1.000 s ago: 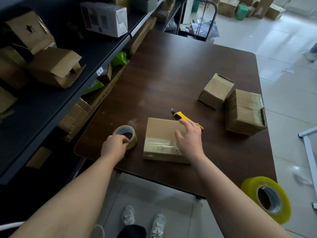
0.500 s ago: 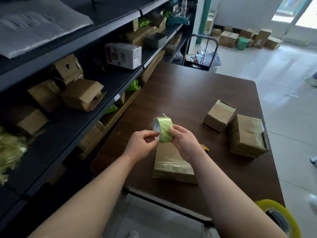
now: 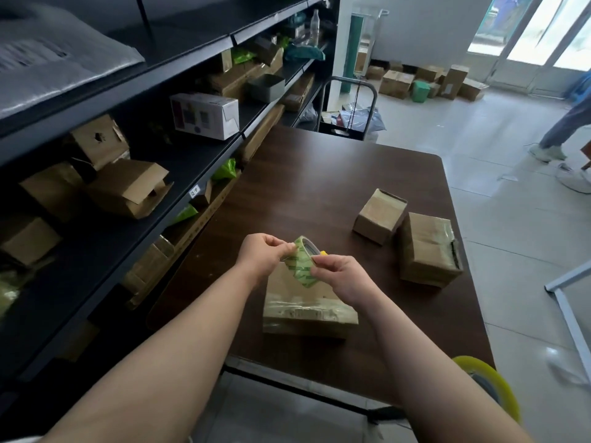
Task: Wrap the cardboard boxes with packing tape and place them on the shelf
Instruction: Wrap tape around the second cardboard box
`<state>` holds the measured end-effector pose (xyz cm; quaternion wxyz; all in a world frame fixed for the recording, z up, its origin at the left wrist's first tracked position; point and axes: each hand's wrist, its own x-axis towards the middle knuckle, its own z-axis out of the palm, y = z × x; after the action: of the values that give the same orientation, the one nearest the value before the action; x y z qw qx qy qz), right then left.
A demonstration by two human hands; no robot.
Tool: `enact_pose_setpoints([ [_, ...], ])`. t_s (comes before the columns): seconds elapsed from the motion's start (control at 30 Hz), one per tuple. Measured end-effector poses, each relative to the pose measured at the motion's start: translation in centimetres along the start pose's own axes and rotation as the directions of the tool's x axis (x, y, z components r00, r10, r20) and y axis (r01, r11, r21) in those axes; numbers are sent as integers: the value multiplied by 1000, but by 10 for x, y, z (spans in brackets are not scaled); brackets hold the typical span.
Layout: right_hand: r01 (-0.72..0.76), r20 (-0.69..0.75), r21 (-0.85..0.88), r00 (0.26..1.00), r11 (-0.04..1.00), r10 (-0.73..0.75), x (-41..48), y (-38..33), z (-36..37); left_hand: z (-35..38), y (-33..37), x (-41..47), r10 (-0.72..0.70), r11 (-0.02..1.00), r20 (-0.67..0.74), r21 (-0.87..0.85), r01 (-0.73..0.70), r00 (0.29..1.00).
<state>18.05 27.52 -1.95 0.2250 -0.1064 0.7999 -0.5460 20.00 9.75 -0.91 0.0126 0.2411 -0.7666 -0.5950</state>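
Both my hands, left hand [image 3: 262, 255] and right hand [image 3: 343, 274], pinch the tape roll [image 3: 302, 263]; the near box [image 3: 308, 310] is partly taped, and shelving remains.

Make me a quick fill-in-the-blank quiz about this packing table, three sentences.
1. The left hand and right hand hold the tape roll ___ the flat box.
2. The small box and the larger box sit on the table's ___ side.
3. The big roll at the picture's lower right is ___.

Missing words: above; right; yellow.
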Motion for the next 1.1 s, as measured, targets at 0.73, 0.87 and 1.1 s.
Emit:
enact_pose_setpoints([
  [0.73,59,38,-11,998,998,-59,-18,-3,-29,21,-9,-29,15,939,123,-343,28,992],
  [0.87,79,56,-36,996,996,-77,-18,2,-26,23,-12,-31,67,972,68,-228,-49,995],
  [1.1,-3,-23,-52,1000,999,2,-21,27,-36,20,-35,-33,117,965,-228,-204,-165,967],
])
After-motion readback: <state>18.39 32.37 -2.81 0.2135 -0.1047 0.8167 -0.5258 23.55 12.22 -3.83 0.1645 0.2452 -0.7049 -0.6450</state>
